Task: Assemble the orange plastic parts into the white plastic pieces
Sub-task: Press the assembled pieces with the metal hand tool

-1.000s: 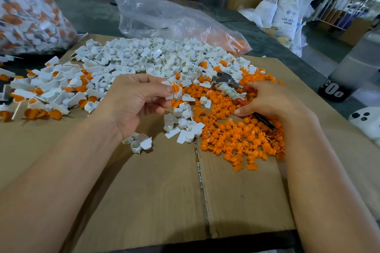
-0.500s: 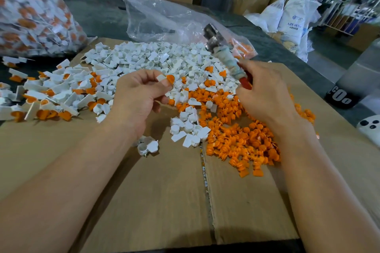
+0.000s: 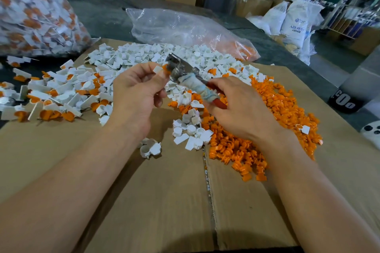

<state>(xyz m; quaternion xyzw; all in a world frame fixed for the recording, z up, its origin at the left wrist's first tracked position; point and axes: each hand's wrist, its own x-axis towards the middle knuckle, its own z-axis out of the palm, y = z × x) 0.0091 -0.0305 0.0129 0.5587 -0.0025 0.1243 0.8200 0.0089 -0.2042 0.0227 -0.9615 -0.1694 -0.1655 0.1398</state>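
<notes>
Left hand (image 3: pixel 137 96) pinches a white piece (image 3: pixel 158 69) with its orange part (image 3: pixel 165 66) at frame centre; right hand (image 3: pixel 242 109) grips the pliers (image 3: pixel 183 73), whose head now touches that piece, having been raised apart earlier.

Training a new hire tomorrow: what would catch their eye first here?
Mid-frame, the left hand pinches a white piece with an orange part, while the right hand holds a wrapped-handle metal tool to it. Behind lies a white pile; at right, an orange pile on cardboard.
</notes>
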